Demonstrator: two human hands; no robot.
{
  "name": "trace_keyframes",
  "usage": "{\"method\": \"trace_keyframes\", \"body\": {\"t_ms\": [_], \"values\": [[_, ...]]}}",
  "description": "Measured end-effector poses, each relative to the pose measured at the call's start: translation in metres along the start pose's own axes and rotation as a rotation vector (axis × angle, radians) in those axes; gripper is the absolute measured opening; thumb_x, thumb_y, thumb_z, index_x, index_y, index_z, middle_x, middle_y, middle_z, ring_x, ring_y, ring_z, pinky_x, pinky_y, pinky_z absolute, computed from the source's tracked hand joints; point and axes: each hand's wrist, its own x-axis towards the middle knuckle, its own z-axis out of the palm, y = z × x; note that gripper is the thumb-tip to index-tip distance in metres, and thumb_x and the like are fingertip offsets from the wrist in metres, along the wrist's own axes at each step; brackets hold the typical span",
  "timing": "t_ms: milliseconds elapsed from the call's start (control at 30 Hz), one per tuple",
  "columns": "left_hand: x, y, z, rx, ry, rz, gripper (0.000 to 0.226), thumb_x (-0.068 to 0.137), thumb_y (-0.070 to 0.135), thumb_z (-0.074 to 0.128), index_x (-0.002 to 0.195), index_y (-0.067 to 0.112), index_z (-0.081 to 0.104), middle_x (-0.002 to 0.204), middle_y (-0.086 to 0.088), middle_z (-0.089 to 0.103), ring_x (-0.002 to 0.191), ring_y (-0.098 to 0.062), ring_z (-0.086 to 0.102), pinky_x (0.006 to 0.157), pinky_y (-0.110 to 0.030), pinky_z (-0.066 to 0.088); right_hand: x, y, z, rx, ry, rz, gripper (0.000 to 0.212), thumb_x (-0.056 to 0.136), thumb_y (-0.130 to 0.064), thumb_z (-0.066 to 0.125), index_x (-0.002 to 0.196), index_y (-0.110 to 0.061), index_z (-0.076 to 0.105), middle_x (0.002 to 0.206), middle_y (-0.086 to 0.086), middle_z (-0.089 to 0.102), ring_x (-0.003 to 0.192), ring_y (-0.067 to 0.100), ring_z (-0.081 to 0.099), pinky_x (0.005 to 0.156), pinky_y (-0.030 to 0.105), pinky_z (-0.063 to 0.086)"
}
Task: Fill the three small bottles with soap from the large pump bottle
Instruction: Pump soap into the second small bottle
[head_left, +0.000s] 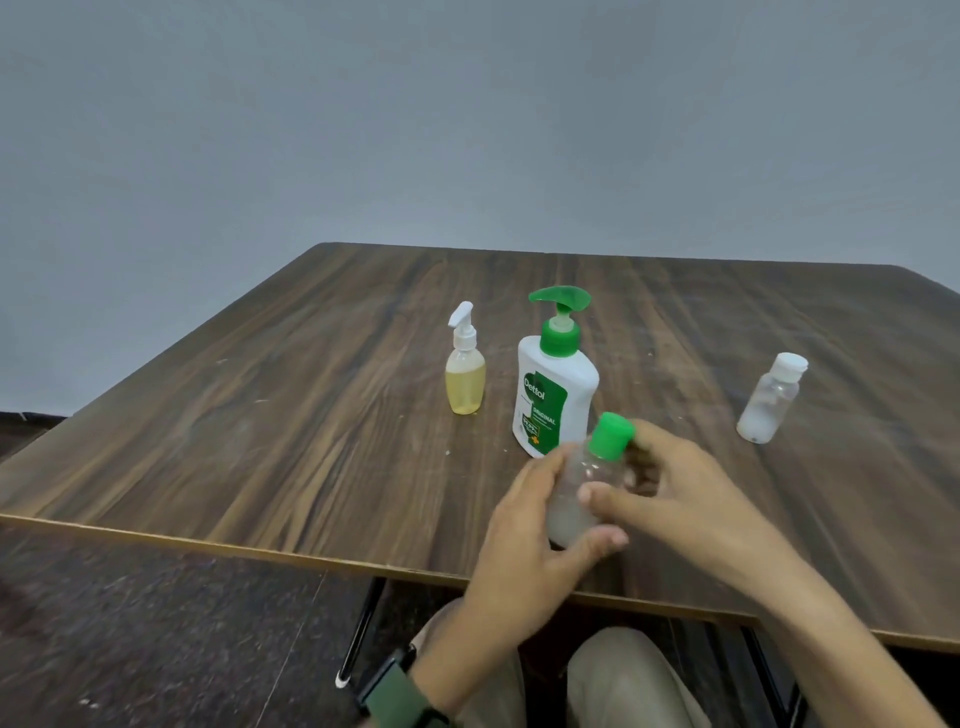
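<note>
A large white pump bottle (553, 387) with a green pump stands mid-table. To its left stands a small spray-top bottle (465, 371) holding yellow liquid. At the right stands a small clear bottle (770, 400) with a white cap. In front of the pump bottle, my left hand (524, 545) grips the body of a small clear bottle (584, 483) with a green cap, which leans to the right. My right hand (670, 488) holds the same bottle, thumb across its front and fingers curled behind the neck below the cap.
The wooden table (260, 415) has its front edge just below my hands. A dark floor lies at the left, a metal table leg shows under the edge, and my knees sit beneath. A grey wall rises behind.
</note>
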Motion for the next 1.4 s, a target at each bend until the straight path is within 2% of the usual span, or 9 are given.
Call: {"method": "trace_keyframes", "body": {"t_ms": [233, 367, 467, 633, 700, 900, 1100, 1200, 1400], "values": [[0.008, 0.008, 0.002, 0.163, 0.108, 0.066, 0.047, 0.076, 0.028, 0.069, 0.120, 0.022, 0.054, 0.106, 0.017, 0.056, 0.097, 0.006, 0.054, 0.084, -0.005, 0.038, 0.013, -0.016, -0.003, -0.226, 0.251, -0.166, 0.032, 0.079, -0.046, 0.060, 0.079, -0.014, 0.059, 0.059, -0.003, 0.055, 0.054, 0.009, 0.048, 0.056, 0.024, 0.037], [0.012, 0.005, -0.002, 0.077, 0.149, -0.027, 0.051, 0.073, 0.020, 0.074, 0.115, 0.036, 0.050, 0.112, 0.010, 0.062, 0.103, 0.002, 0.056, 0.087, -0.013, 0.043, 0.020, -0.026, -0.009, -0.415, 0.069, -0.406, 0.003, 0.086, -0.015, 0.057, 0.086, -0.012, 0.058, 0.073, -0.007, 0.050, 0.070, 0.012, 0.049, 0.064, 0.019, 0.035], [0.013, 0.002, -0.006, 0.034, 0.124, -0.066, 0.049, 0.071, 0.027, 0.069, 0.117, 0.029, 0.053, 0.114, 0.003, 0.064, 0.105, -0.008, 0.059, 0.091, -0.025, 0.047, 0.023, -0.026, -0.026, -0.287, -0.119, -0.474, 0.036, 0.075, 0.009, 0.055, 0.101, -0.017, 0.058, 0.093, -0.014, 0.054, 0.083, -0.001, 0.050, 0.072, 0.008, 0.038], [0.015, -0.002, -0.007, -0.003, 0.085, -0.076, 0.051, 0.070, 0.029, 0.069, 0.118, 0.026, 0.056, 0.114, 0.005, 0.065, 0.105, -0.007, 0.059, 0.090, -0.027, 0.048, 0.031, -0.025, -0.027, -0.447, 0.000, -0.355, 0.027, 0.080, -0.042, 0.059, 0.095, -0.018, 0.062, 0.074, -0.003, 0.064, 0.063, 0.008, 0.056, 0.060, 0.022, 0.043], [0.016, -0.004, -0.008, -0.032, 0.054, -0.081, 0.049, 0.070, 0.035, 0.069, 0.117, 0.031, 0.056, 0.113, 0.006, 0.065, 0.105, -0.007, 0.060, 0.090, -0.029, 0.049, 0.032, -0.025, -0.023, -0.500, -0.053, -0.399, 0.025, 0.083, -0.038, 0.059, 0.093, -0.015, 0.064, 0.063, -0.008, 0.056, 0.056, 0.005, 0.051, 0.055, 0.015, 0.037], [0.028, -0.005, -0.020, -0.197, -0.086, -0.131, 0.041, 0.068, 0.031, 0.072, 0.106, 0.043, 0.060, 0.104, 0.008, 0.068, 0.101, -0.012, 0.063, 0.090, -0.033, 0.050, 0.028, -0.016, -0.027, -0.125, -0.039, -0.592, 0.037, 0.070, 0.020, 0.049, 0.075, -0.015, 0.061, 0.090, 0.000, 0.066, 0.093, 0.012, 0.061, 0.077, 0.022, 0.048], [0.023, -0.014, -0.013, -0.267, -0.231, -0.203, 0.042, 0.069, 0.026, 0.071, 0.110, 0.029, 0.060, 0.095, 0.013, 0.066, 0.091, -0.003, 0.060, 0.082, -0.023, 0.045, 0.034, -0.012, -0.014, 0.365, 0.193, -0.557, 0.036, 0.050, 0.019, 0.033, 0.052, -0.016, 0.045, 0.064, 0.006, 0.055, 0.068, 0.016, 0.053, 0.067, 0.020, 0.042], [0.020, -0.016, -0.013, -0.281, -0.152, -0.209, 0.044, 0.068, 0.030, 0.072, 0.110, 0.032, 0.061, 0.100, 0.013, 0.069, 0.098, -0.006, 0.062, 0.084, -0.024, 0.048, 0.042, 0.012, -0.025, -0.007, 0.287, -0.391, 0.037, 0.054, 0.013, 0.040, 0.057, -0.022, 0.052, 0.070, 0.003, 0.062, 0.076, 0.020, 0.056, 0.067, 0.023, 0.040], [0.040, -0.008, -0.027, -0.299, 0.126, -0.083, 0.041, 0.075, 0.024, 0.070, 0.105, 0.050, 0.062, 0.109, 0.019, 0.069, 0.103, -0.002, 0.063, 0.086, -0.030, 0.053, 0.040, 0.068, -0.001, -0.763, 0.036, -0.169, 0.028, 0.072, 0.003, 0.046, 0.088, -0.017, 0.057, 0.088, -0.004, 0.048, 0.092, 0.017, 0.040, 0.070, 0.022, 0.033]]}}
